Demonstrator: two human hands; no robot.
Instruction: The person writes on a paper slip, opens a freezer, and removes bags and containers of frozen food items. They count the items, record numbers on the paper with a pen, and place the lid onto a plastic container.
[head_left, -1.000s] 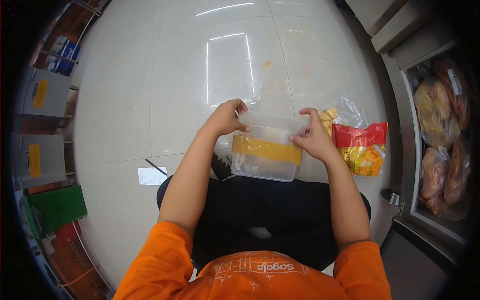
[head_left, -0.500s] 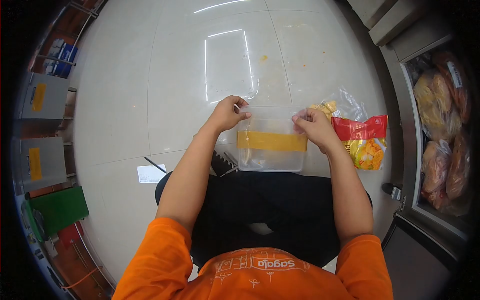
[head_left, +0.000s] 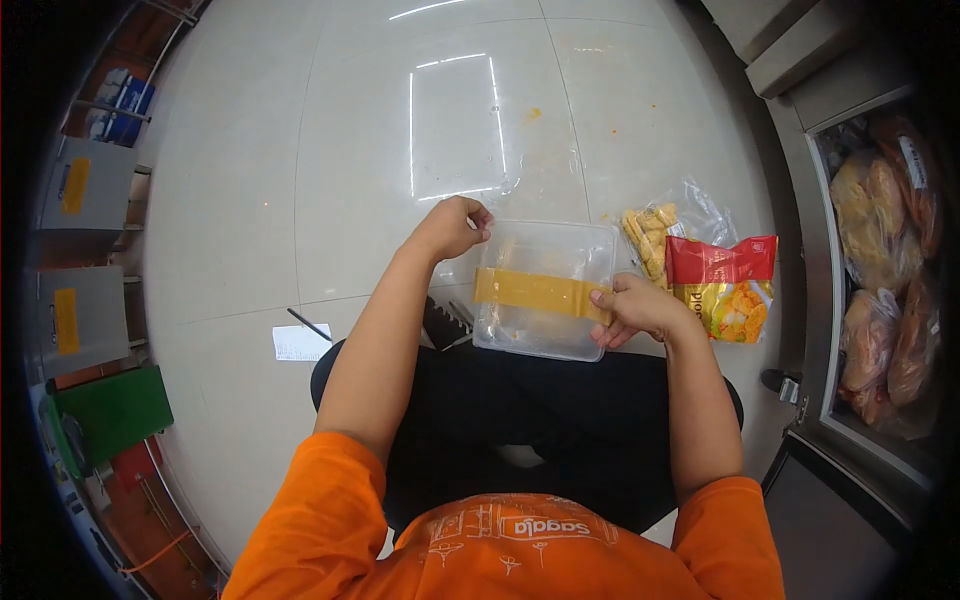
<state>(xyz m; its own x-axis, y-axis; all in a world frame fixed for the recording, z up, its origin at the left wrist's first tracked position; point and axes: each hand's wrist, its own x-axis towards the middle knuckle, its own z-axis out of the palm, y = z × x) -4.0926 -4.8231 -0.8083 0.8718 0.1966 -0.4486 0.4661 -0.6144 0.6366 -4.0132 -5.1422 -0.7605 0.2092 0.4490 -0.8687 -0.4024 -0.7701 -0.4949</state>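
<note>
Gripping the tub (head_left: pixel 540 337) between both hands. Left hand (head_left: pixel 459 229): fingers curled nearly closed, apparently pinching the rim at the far left corner; tub lies to its right and toward the body. Right hand (head_left: pixel 640 305): partly closed on the tub's right side, thumb on the tape (head_left: pixel 530 291), fingers curving round outside; tub lies to its left. Key relation: hands sit diagonally across the tub, right one closer to the body, both touching it, so neither is nearer. Outline almost square, no clear long axis; tape runs crosswise to the right thumb. Just right of the right hand: packet (head_left: pixel 722 292), overlapping a clear bag (head_left: pixel 650 240) beyond
</note>
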